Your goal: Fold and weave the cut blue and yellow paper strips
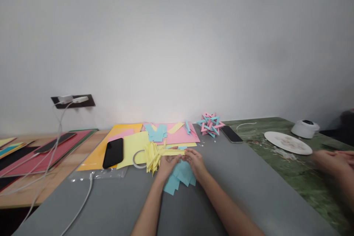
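Observation:
A folded yellow paper strip (pixel 173 152) is held level between my two hands near the middle of the grey table. My left hand (pixel 168 165) has its fingers closed on the strip's left part, and my right hand (pixel 194 159) pinches its right end. Just left of my left hand lies a pile of folded yellow paper pieces (pixel 152 158), beside a white tape roll (pixel 139 159). Blue paper sheets (pixel 181 175) lie fanned out beneath and between my hands.
A pink and blue paper star ball (pixel 211 124) stands at the back, next to a phone (pixel 231 134). Another phone (pixel 113 153) rests on yellow and orange sheets at left. At right are a white plate (pixel 288 142) and another person's hands (pixel 332 162).

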The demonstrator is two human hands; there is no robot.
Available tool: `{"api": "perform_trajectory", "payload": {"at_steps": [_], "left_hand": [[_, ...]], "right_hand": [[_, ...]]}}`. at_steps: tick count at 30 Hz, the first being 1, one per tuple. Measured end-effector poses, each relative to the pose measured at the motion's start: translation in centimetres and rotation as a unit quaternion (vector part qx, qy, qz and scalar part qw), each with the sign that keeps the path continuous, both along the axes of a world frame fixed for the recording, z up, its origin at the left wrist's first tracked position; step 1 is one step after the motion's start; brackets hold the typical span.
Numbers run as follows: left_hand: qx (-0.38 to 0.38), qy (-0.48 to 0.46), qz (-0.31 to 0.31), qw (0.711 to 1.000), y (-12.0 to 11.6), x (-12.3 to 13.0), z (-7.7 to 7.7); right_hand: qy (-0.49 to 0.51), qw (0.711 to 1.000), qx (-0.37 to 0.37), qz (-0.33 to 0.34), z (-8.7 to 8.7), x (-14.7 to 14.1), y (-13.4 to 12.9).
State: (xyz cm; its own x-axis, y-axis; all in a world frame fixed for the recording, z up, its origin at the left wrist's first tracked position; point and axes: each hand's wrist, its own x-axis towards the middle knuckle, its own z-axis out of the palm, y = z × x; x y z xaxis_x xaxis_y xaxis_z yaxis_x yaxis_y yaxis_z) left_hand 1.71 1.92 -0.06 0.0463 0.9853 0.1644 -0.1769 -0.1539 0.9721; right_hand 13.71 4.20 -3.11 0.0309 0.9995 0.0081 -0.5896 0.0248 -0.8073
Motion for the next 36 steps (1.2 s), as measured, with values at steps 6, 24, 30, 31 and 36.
{"api": "perform_trajectory", "payload": {"at_steps": [6, 24, 30, 31, 36], "left_hand": [[-0.042, -0.034, 0.036, 0.998, 0.5, -0.2, -0.3], [-0.042, -0.07, -0.02, 0.996, -0.3, -0.3, 0.7], [-0.039, -0.052, 0.045, 0.997, 0.3, -0.4, 0.5], [-0.035, -0.05, 0.057, 0.997, 0.4, -0.5, 0.5], [-0.036, -0.032, 0.11, 0.993, 0.5, -0.6, 0.2]], "right_hand": [[-0.088, 0.992, 0.051, 0.069, 0.9, 0.3, -0.4], [-0.067, 0.992, 0.028, 0.102, 1.0, 0.7, -0.2], [-0.124, 0.982, 0.073, 0.124, 1.6, 0.7, -0.5], [-0.137, 0.98, 0.084, 0.12, 1.7, 0.6, -0.6], [-0.183, 0.974, 0.114, 0.07, 1.6, 0.4, -0.7]]}}
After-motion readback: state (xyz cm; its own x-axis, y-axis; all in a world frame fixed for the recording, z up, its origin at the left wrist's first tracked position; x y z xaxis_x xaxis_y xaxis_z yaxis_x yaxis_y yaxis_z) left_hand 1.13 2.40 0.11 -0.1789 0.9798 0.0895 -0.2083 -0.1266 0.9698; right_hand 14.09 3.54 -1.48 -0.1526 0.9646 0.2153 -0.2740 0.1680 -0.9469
